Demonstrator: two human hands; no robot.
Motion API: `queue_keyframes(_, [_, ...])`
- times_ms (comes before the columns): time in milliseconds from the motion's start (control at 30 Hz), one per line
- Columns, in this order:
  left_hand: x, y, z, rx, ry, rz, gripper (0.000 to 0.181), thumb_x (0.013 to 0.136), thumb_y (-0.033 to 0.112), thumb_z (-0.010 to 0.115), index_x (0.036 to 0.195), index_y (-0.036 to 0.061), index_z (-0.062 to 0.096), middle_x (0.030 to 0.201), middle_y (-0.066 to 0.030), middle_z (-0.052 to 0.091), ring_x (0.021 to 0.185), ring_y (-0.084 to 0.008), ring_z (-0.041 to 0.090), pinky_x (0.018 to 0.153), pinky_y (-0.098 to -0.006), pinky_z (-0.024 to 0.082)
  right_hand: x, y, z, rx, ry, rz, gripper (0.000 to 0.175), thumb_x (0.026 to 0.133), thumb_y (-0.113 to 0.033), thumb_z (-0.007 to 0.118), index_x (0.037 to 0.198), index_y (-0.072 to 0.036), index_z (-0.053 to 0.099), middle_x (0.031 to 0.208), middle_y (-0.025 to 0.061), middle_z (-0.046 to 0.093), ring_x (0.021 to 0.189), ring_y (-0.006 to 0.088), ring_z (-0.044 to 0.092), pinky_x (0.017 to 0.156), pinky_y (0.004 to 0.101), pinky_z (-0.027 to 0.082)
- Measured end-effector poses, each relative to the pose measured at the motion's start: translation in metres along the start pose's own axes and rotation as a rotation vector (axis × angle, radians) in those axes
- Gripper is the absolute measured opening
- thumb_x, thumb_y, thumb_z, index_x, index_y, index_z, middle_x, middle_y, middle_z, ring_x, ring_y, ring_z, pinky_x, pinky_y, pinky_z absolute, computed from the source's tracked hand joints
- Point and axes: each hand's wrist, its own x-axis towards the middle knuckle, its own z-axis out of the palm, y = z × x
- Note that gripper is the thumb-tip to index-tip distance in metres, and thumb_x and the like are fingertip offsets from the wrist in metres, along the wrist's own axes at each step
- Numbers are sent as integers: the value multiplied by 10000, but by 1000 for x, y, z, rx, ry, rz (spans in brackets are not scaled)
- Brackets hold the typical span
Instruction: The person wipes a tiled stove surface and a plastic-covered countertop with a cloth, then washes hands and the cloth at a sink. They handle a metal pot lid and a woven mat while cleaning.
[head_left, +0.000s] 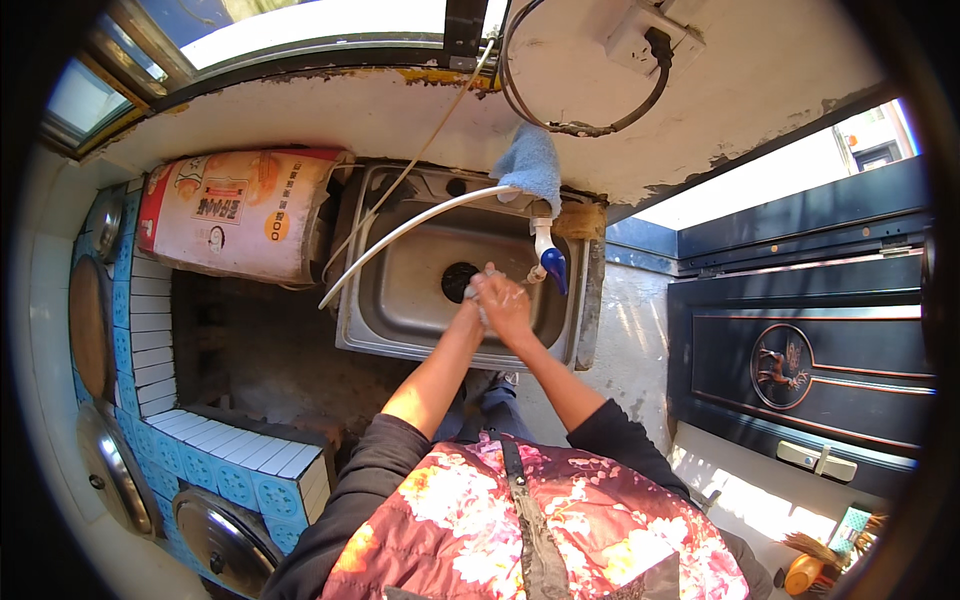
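Over the stainless steel sink (405, 255), my left hand (477, 294) and my right hand (504, 300) are pressed together, with whitish lather on the skin. The right hand overlaps the left, so the left palm and most of its fingers are hidden. Just left of the hands lies the dark round drain (460, 282). To their right is a tap with a blue handle (553, 268) and a white body. A light blue cloth (531, 161) is draped over the pipe above it. A white hose (405, 225) arcs from the cloth across the sink's left side.
A printed cardboard box (232, 214) lies left of the sink. Metal pot lids (225, 544) rest on the blue tiled stove (281, 499) at lower left. Above hang a coiled cable (517, 97) and a wall socket (637, 45). A dark door (735, 352) stands at the right.
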Motion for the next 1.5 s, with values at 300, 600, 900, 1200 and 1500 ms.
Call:
queue_keyframes(300, [-3,6,52,591,574,31,322,977,403,483,999,118,631,880,-30,649,777,-164,625,635,-335,509,3,13,-12,259,192,177,367,899,-373,620,807,-18,603,741,138,642,743,266,648,681,410,472])
queue_keyframes(600, [-9,-14,58,688,355,-91,316,953,394,522,1090,123,611,982,-21,657,876,-154,636,694,-361,520,32,92,-12,-9,424,365,313,881,-372,570,861,-62,608,833,155,674,791,344,652,704,413,509])
queue_keyframes(900, [12,10,-26,172,154,-205,490,921,563,501,1154,137,559,1061,-76,619,966,-249,610,809,-469,512,-6,15,-8,583,-87,247,241,906,-244,630,934,-5,634,843,27,613,744,144,559,681,304,460])
queue_keyframes(1200, [-2,-47,66,395,423,37,259,943,328,506,929,92,610,850,-56,629,745,-201,619,690,-376,517,30,120,6,665,401,136,264,888,-304,574,1007,-72,611,874,67,632,772,211,604,712,348,486])
queue_keyframes(1500, [9,-34,6,368,194,217,339,927,391,545,1151,139,580,1026,-15,617,838,-154,567,702,-318,472,-4,29,18,908,38,295,564,964,-440,502,1383,-66,450,1309,63,519,1201,195,472,1021,347,358])
